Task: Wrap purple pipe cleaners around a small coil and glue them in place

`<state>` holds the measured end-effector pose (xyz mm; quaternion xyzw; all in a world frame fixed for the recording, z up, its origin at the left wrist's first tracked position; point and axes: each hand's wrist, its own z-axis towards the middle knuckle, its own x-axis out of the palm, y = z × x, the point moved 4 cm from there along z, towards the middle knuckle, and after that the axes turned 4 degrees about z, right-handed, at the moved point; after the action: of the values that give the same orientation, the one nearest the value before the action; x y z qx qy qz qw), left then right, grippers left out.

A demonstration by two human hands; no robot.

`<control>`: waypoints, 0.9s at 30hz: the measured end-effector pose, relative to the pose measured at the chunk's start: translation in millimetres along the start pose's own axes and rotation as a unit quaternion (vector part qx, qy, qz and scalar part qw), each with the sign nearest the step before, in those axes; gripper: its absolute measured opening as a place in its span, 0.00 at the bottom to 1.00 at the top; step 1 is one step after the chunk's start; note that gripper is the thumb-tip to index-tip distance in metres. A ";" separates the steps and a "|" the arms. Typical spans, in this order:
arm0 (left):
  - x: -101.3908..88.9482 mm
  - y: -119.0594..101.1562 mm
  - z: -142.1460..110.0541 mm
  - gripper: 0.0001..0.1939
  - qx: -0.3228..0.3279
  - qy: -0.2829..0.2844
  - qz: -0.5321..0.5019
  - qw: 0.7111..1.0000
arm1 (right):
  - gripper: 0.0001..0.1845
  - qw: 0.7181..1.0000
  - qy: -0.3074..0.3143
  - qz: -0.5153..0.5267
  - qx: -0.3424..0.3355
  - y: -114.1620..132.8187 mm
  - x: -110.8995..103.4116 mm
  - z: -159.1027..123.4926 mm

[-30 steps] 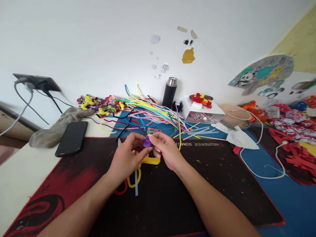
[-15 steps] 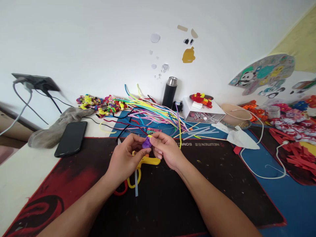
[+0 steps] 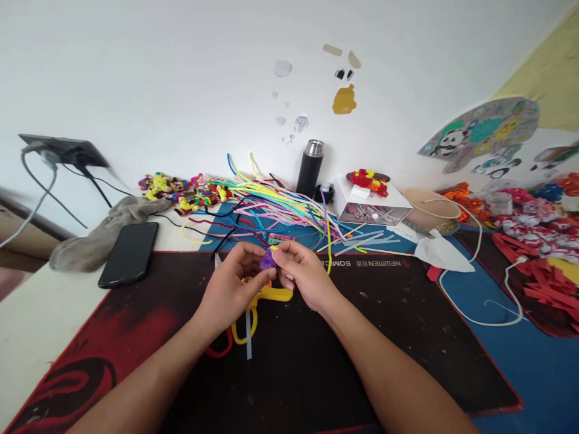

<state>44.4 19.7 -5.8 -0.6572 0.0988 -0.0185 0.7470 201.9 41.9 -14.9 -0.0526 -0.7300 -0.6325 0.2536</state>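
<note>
A small purple pipe-cleaner piece (image 3: pixel 268 259) with a bit of yellow at its top is held between both hands above the dark desk mat (image 3: pixel 307 361). My left hand (image 3: pixel 235 283) is closed on its left side, thumb below and fingers behind. My right hand (image 3: pixel 303 271) pinches it from the right with thumb and fingertips. Under the hands lies a yellow-handled glue gun (image 3: pixel 275 294), partly covered by the left hand; a pale glue stick (image 3: pixel 248 337) reaches toward me. Scissors with red and yellow handles (image 3: pixel 219 352) lie beside it, mostly hidden.
Behind the hands lies a pile of coloured pipe cleaners (image 3: pixel 280 205), with small finished figures (image 3: pixel 163 184) at its left. A black phone (image 3: pixel 129 256) rests on the left. A black thermos (image 3: pixel 310 167) and a white drawer box (image 3: pixel 373 202) stand by the wall. A white cable (image 3: pixel 488 325) loops right.
The purple piece has tilted slightly in my fingers and shows a different side. Both hands keep their grip in nearly the same place; the whole view has shifted a little.
</note>
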 end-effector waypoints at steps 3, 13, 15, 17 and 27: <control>1.3 -3.5 1.5 0.19 0.006 0.016 -0.033 0.999 | 0.24 1.000 0.001 -0.011 -0.006 1.2 0.2 -0.3; -6.6 -4.7 1.7 0.13 0.026 -0.044 0.005 0.999 | 0.24 1.000 -0.008 -0.016 -0.008 6.1 -0.4 -1.6; -7.4 -5.9 1.1 0.12 0.029 -0.043 0.010 0.999 | 0.23 1.000 -0.010 -0.013 -0.013 7.2 -0.7 -1.5; -8.4 -7.3 1.0 0.12 0.026 -0.042 0.006 0.999 | 0.22 1.000 -0.009 -0.011 -0.013 6.2 -1.0 -0.8; -15.6 -8.9 7.4 0.20 -0.009 -0.068 -0.063 0.996 | 0.20 0.999 0.009 -0.033 0.022 -4.0 0.8 -2.5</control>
<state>31.3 28.2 5.8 -0.6685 0.0067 -0.0196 0.7434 200.4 38.6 -17.9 -0.0174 -0.7426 -0.6248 0.2407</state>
